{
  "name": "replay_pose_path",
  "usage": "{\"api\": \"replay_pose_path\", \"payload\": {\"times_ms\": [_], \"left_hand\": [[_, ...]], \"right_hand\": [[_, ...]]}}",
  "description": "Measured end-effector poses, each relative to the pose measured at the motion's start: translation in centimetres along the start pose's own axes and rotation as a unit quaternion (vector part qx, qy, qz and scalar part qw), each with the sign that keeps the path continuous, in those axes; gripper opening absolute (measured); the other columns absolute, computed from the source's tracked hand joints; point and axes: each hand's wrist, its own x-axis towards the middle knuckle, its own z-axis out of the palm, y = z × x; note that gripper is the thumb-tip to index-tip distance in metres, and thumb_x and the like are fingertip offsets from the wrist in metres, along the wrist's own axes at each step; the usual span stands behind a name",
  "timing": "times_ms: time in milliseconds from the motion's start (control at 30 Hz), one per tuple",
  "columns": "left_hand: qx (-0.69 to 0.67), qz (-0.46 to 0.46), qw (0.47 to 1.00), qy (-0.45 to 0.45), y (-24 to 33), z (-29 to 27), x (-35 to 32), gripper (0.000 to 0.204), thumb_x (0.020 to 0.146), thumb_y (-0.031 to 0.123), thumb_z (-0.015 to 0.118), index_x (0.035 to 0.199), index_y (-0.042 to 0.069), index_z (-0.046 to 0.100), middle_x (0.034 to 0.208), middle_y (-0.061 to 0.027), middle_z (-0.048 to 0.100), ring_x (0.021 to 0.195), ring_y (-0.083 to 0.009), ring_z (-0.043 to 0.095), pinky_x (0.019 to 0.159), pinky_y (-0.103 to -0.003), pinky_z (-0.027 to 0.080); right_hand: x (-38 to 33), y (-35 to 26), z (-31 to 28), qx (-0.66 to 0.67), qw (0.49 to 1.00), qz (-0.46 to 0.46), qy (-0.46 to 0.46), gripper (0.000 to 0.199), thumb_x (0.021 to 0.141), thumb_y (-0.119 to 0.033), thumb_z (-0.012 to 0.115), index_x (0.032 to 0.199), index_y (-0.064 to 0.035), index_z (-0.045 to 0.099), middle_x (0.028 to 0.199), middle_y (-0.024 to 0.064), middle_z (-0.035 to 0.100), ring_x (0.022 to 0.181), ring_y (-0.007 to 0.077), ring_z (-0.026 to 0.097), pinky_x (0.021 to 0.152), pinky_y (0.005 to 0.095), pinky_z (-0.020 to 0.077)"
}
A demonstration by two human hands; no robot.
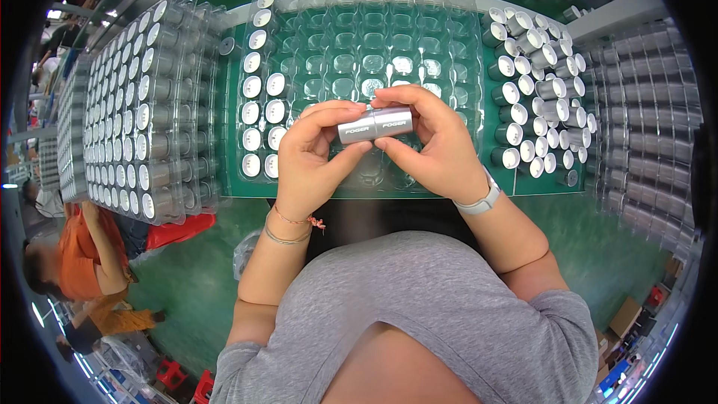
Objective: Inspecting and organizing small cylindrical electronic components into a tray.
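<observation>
Just above the near part of a clear plastic tray (342,42), two short silver-grey cylinders are held end to end, with dark printing facing up. My left hand (310,155) is closed on the left silver cylinder (355,129), thumb below and fingers above. The right silver cylinder (394,123) sits in the same kind of grip in my right hand (440,144). Whether the two cylinders are joined or only touching, I cannot tell. Along the tray's left side, several white-ended cylinders (251,112) fill one column and part of a second.
To the right on the green table (542,183) lies a loose heap of white-ended silver cylinders (552,88). Stacked filled trays (153,105) stand at left, and another tray stack (636,120) at far right. A person in orange (78,254) is at the lower left.
</observation>
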Motion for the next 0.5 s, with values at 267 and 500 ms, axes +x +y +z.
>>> {"api": "replay_pose_path", "payload": {"times_ms": [267,500], "left_hand": [[-0.004,-0.012,1.0,-0.001,0.15,-0.03,0.09,0.045,0.072,-0.018,0.067,0.113,-0.002,0.058,0.119,-0.0146,0.056,0.113,-0.0237,0.056,0.096,-0.036,0.048],[-0.007,-0.022,1.0,0.003,0.18,0.06,0.0,0.044,0.072,-0.018,0.066,0.113,-0.001,0.059,0.118,-0.0147,0.057,0.113,-0.0238,0.056,0.096,-0.036,0.048]], "right_hand": [[0.11,0.04,-0.11,-0.006,1.0,-0.003,0.0,0.049,0.079,0.008,0.066,0.125,-0.0008,0.052,0.118,0.0093,0.054,0.113,0.0179,0.055,0.096,0.0312,0.0457],[0.06,0.06,-0.15,-0.004,1.0,0.004,-0.004,0.045,0.078,0.008,0.065,0.121,-0.0004,0.053,0.118,0.0091,0.054,0.112,0.0178,0.055,0.096,0.0312,0.0458]]}}
